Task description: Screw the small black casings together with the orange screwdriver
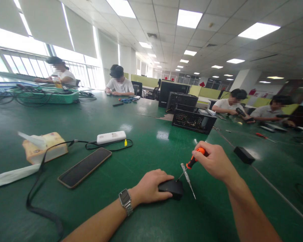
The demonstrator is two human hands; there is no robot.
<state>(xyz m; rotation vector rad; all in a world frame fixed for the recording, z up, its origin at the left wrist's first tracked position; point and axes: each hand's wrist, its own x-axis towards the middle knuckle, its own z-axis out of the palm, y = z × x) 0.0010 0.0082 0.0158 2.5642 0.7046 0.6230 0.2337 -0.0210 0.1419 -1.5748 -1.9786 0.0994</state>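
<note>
My left hand (151, 186) rests on a small black box (173, 188) lying on the green table (146, 154), pressing it down. My right hand (213, 160) grips an orange-handled screwdriver (195, 159), its tip angled down to the box's top edge. A second, clear-handled tool (188, 179) lies or leans just right of the box. A watch sits on my left wrist.
A phone (84, 167) lies face up to the left, with a white power bank (111, 137), black cable and tissue pack (44, 147). A black case (194, 120) stands ahead, another small black box (243, 155) to the right. Several people sit around the table.
</note>
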